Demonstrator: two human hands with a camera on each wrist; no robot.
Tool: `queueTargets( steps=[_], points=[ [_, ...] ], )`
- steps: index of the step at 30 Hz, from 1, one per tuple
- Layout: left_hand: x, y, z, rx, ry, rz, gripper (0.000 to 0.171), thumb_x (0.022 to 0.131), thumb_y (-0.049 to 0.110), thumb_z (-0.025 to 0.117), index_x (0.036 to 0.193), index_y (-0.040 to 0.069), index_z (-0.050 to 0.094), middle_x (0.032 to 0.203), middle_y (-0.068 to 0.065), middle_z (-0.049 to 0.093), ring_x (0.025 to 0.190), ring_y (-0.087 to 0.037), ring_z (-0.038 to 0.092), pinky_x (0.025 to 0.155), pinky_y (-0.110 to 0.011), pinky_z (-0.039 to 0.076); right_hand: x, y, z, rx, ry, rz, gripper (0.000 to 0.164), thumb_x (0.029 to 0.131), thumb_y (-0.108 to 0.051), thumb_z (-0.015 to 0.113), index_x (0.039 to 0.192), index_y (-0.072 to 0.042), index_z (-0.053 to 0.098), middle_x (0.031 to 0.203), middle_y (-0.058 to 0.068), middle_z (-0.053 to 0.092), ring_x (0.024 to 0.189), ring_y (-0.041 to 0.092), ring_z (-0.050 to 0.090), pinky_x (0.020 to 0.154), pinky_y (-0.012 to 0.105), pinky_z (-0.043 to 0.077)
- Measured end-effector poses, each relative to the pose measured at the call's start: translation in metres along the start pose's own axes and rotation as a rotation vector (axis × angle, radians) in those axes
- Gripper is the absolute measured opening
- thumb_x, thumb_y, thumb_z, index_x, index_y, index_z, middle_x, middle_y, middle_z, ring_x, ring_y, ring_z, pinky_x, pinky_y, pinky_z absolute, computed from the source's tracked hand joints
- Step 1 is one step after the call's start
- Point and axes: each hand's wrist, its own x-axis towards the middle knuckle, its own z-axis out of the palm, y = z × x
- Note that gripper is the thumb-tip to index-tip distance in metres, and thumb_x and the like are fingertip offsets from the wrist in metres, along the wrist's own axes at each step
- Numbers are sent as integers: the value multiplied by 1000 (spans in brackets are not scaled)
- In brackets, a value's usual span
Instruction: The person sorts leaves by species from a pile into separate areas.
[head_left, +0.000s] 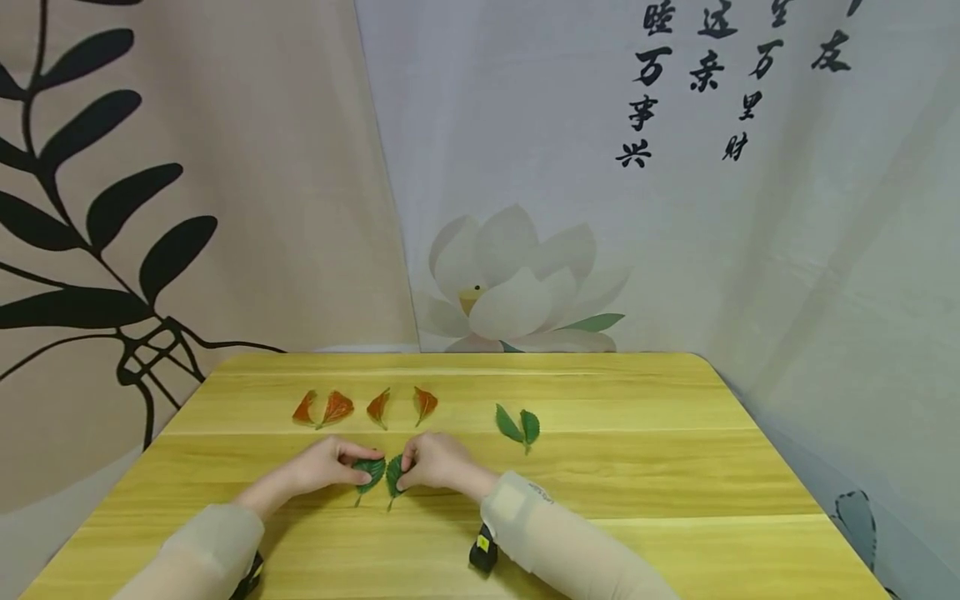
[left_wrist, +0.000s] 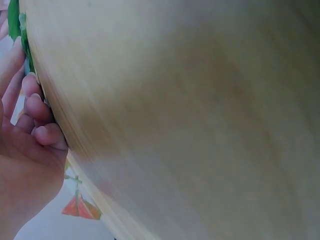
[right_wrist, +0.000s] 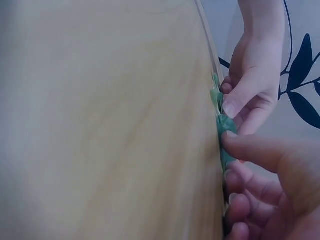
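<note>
Two dark green leaves lie side by side on the wooden table, stems pointing toward me. My left hand (head_left: 322,467) holds the left green leaf (head_left: 369,472) between thumb and index finger. The right green leaf (head_left: 393,475) is pinched at its right edge by my right hand (head_left: 442,463). A narrow gap separates the two leaves. Seen from the right wrist, the thumb presses on a green leaf (right_wrist: 227,125), and the left hand (right_wrist: 257,85) is just beyond. In the left wrist view, green leaf (left_wrist: 14,22) shows at the upper left, by the left hand (left_wrist: 30,145).
Beyond the hands, several orange-red leaf pieces (head_left: 337,407) lie in a row on the table (head_left: 637,483). A pair of green leaves (head_left: 510,423) forms a V to their right. Behind the table hangs a printed cloth (head_left: 525,167). Black devices (head_left: 483,550) sit at both wrists.
</note>
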Motion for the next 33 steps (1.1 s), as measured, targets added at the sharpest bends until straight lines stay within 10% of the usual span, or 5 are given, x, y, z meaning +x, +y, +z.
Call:
queueTargets(
  steps=[24, 33],
  points=[
    [0, 7, -1, 21, -10, -19, 44, 90, 14, 70, 129, -1, 60, 58, 5, 30, 52, -8, 27, 49, -22, 28, -5, 16, -9, 79, 12, -1, 19, 77, -26, 83, 74, -23, 64, 65, -11, 58, 56, 9, 50, 52, 24, 41],
    [-3, 8, -6, -17, -20, -24, 46, 92, 18, 68, 132, -3, 57, 59, 5, 37, 51, -6, 32, 50, -22, 33, -27, 39, -48, 203, 93, -74, 15, 81, -23, 79, 77, -18, 66, 69, -9, 61, 63, 8, 56, 60, 26, 46]
  ],
)
